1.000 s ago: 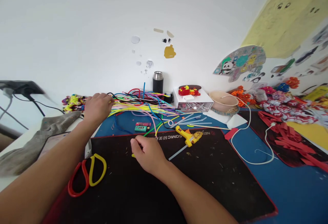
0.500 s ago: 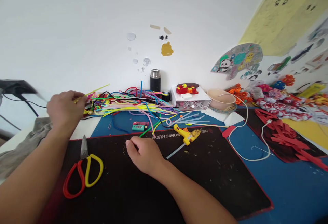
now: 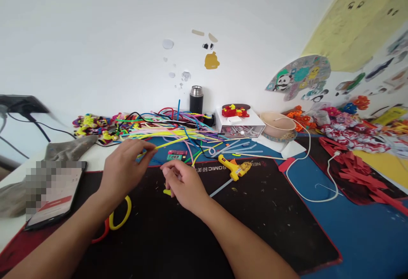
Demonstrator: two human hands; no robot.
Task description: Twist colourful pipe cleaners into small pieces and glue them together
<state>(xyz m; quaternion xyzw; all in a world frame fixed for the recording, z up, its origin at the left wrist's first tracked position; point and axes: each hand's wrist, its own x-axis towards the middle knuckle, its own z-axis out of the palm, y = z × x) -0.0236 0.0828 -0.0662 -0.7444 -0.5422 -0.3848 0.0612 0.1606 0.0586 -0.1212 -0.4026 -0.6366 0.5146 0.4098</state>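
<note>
My left hand [image 3: 127,164] is closed in a pinch on a thin yellow pipe cleaner [image 3: 168,143], whose free end points right toward the pile of coloured pipe cleaners [image 3: 153,131]. Close beside it, my right hand [image 3: 186,185] is curled, with a short yellow piece [image 3: 166,192] showing under its fingers; what its grip holds is mostly hidden. Beneath my left forearm lie scissors with a red and a yellow handle [image 3: 129,215], partly covered. A yellow glue gun [image 3: 234,167] with a glue stick rests right of my right hand.
A phone [image 3: 60,198] and a grey cloth [image 3: 70,147] lie at left. Along the wall stand a black flask [image 3: 196,100], a white drawer box [image 3: 258,119] and a beige bowl [image 3: 277,125]. A white cable [image 3: 288,177] loops across the blue table near red strips [image 3: 353,170].
My left hand has come right and down from the far left with the yellow pipe cleaner, now near my right hand. A yellow piece now shows under my right hand. The phone has come into view.
</note>
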